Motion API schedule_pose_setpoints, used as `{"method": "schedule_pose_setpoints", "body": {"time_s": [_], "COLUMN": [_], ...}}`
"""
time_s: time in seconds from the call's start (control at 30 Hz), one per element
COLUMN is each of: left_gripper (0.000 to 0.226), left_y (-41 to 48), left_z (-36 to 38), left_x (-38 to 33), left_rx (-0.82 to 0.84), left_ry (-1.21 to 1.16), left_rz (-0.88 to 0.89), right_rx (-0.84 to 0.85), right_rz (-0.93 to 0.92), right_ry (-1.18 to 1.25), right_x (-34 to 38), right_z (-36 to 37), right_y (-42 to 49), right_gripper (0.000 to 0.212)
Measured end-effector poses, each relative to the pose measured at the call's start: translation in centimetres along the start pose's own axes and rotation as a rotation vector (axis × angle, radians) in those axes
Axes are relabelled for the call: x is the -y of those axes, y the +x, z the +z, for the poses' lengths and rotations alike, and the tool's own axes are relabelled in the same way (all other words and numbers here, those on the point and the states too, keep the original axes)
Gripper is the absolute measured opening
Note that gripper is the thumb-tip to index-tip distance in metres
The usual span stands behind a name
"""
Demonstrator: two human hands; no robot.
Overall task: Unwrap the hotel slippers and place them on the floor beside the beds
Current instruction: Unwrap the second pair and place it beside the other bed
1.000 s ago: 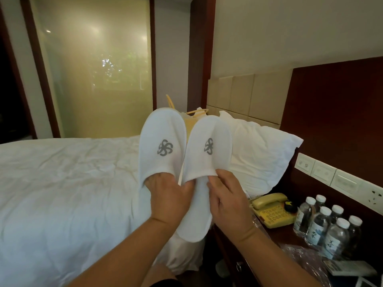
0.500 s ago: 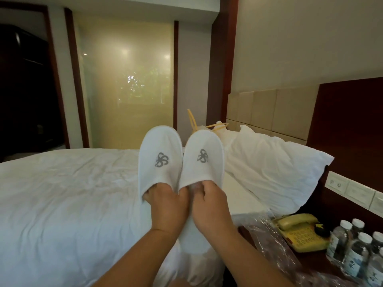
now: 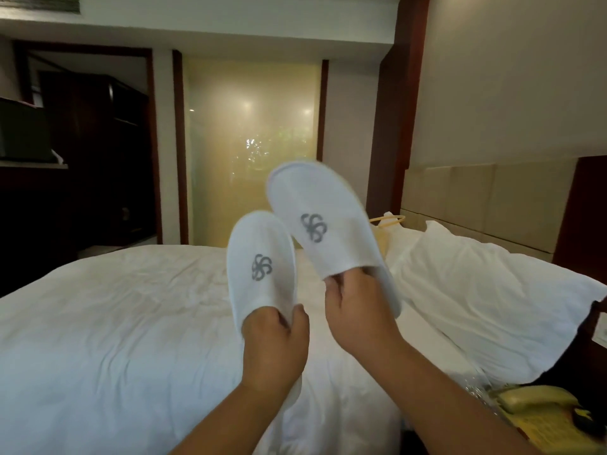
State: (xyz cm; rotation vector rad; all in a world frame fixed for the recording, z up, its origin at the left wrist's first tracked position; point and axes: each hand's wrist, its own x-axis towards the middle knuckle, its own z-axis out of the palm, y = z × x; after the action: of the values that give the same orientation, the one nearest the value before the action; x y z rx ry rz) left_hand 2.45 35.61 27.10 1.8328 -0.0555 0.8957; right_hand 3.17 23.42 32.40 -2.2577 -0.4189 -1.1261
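Two white hotel slippers with grey flower logos are held up in front of me, over the bed. My left hand (image 3: 274,346) grips the left slipper (image 3: 261,261) at its opening, toe pointing up. Higher and to the right, my right hand (image 3: 356,310) grips the right slipper (image 3: 315,221) at its opening; that slipper tilts to the left and is slightly blurred. The two slippers are apart, with no wrapping on them. The floor is not in view.
The white bed (image 3: 115,323) fills the lower left, with a pillow (image 3: 486,290) by the padded headboard (image 3: 486,198). A yellow telephone (image 3: 538,412) and crumpled clear plastic (image 3: 476,385) lie on the nightstand at the lower right. A frosted glass wall (image 3: 249,152) stands behind.
The slippers were side by side and touching; now they are separated, the right one raised and tilted left. The view has swung left and upward, so the water bottles have left the frame.
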Motion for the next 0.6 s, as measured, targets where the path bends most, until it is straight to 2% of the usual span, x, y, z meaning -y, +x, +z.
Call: {"method": "schedule_pose_setpoints", "body": {"time_s": [0.1,0.17,0.23,0.3,0.37,0.47,0.5,0.6], "left_gripper": [0.052,0.052,0.047,0.039,0.042,0.027,0.031,0.032], "left_y": [1.1,1.9,2.7,3.3,3.5,3.5,3.4,3.8], "left_z": [-1.4,-2.2,-3.0,-3.6,-4.1,-5.0,-5.3,-6.7], "left_x": [-0.2,-0.3,-0.7,-1.4,-2.1,-2.6,-2.8,-3.1], "left_rx": [-0.037,-0.061,-0.082,-0.093,-0.09,-0.03,-0.005,0.098], "left_ry": [0.033,0.052,0.065,0.072,0.131,0.14,0.118,0.092], "left_rz": [0.036,0.043,0.048,0.063,0.074,0.106,0.09,0.103], "right_rx": [0.114,0.156,0.182,0.149,0.086,0.04,0.042,0.064], "right_rz": [0.221,0.292,0.284,0.152,-0.059,-0.338,-0.386,-0.477], "right_ry": [0.268,0.414,0.421,0.333,0.198,-0.02,-0.069,-0.151], "right_x": [0.4,0.8,1.0,1.3,2.0,2.8,2.9,3.1], "right_z": [0.0,-0.1,-0.2,-0.3,-0.4,-0.3,-0.2,-0.5], "right_y": [0.5,0.8,1.1,1.3,1.6,2.4,2.8,3.9], "right_gripper": [0.016,0.016,0.02,0.033,0.038,0.016,0.013,0.043]}}
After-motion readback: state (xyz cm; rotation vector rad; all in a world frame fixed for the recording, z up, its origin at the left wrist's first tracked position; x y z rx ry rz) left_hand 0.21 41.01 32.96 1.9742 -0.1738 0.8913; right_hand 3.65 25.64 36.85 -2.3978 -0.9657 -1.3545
